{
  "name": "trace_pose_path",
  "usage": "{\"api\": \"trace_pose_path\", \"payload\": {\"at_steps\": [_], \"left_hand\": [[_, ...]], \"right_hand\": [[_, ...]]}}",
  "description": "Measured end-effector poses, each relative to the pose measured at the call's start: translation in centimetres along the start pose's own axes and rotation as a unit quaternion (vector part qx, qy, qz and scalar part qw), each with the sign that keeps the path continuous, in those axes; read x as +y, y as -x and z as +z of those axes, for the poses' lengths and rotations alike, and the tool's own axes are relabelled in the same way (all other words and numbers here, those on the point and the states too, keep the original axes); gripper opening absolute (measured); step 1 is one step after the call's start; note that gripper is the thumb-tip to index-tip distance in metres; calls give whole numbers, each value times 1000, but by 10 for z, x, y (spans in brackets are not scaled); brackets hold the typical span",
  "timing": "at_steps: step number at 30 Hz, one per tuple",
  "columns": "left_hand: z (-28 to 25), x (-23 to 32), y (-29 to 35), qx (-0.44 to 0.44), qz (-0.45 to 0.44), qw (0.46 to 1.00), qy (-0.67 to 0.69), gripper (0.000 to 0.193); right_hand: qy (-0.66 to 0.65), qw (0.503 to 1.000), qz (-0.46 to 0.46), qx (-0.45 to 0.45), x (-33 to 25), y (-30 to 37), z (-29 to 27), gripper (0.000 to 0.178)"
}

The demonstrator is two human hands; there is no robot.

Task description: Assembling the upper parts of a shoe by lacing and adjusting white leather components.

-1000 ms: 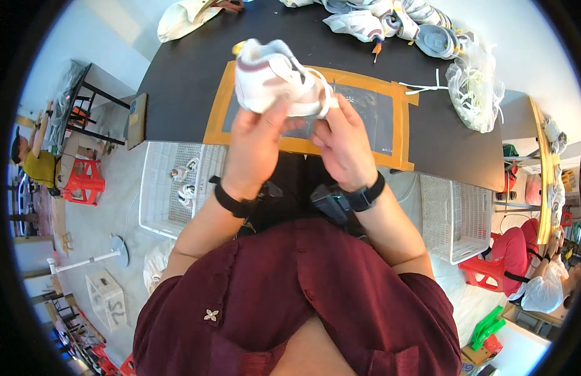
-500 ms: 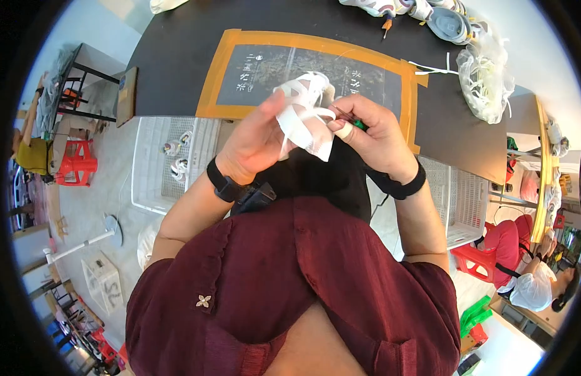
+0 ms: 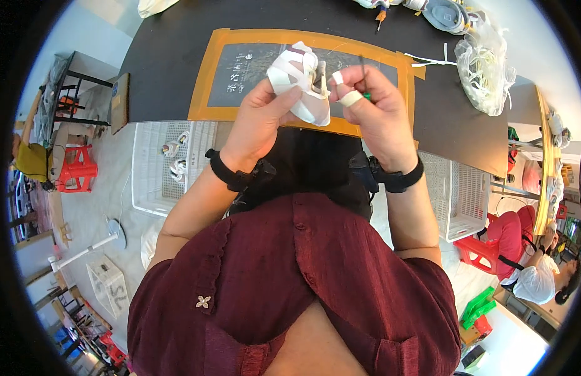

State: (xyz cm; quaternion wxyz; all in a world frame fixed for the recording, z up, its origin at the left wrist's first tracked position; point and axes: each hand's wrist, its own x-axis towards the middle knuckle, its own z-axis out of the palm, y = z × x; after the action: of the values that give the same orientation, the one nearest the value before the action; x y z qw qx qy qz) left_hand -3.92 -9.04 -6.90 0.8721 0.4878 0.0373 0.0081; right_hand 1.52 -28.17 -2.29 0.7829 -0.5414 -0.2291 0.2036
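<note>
My left hand is closed on a small white shoe upper with grey-mauve patches, raised over the near part of the table. Its fingers and thumb pinch the side of the piece. Just to the right, my right hand is closed around a thin tool with a green handle, whose narrow dark shaft points up past the fingers. A pale band wraps the right thumb. Something white shows at the right index fingertip; whether it is tape or part of a strip I cannot tell. The right fingertips are beside the upper's opening.
Orange tape frames a clear sheet on the dark table. Shoes and a plastic bag of white laces lie at the back right. White crates stand below. A seated person works at far right.
The shoe upper has been raised away from me and turned, so its patched side and opening show. My right hand has drawn slightly away from it, tool still held.
</note>
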Motion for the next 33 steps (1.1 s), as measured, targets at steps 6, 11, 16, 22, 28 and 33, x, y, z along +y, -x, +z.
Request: {"api": "trace_pose_path", "payload": {"at_steps": [6,11,16,22,28,33], "left_hand": [[-14,-2,10,18,-12,1000,-13,29],[-11,-8,12,26,15,1000,-1,29],[-11,-9,13,25,23,999,-9,29],[-7,-6,14,14,40,999,-13,31],[-4,-7,14,29,61,997,-37,33],[-1,-8,14,40,73,995,-49,36]], "right_hand": [[200,976,-2,80,55,2,4,10],[303,944,-52,120,51,-5,18,9],[321,939,-48,114,49,-5,16,12],[299,946,-22,121,50,-4,19,13],[291,948,-14,130,53,-4,20,13],[279,951,-4,133,56,-4,21,13]]}}
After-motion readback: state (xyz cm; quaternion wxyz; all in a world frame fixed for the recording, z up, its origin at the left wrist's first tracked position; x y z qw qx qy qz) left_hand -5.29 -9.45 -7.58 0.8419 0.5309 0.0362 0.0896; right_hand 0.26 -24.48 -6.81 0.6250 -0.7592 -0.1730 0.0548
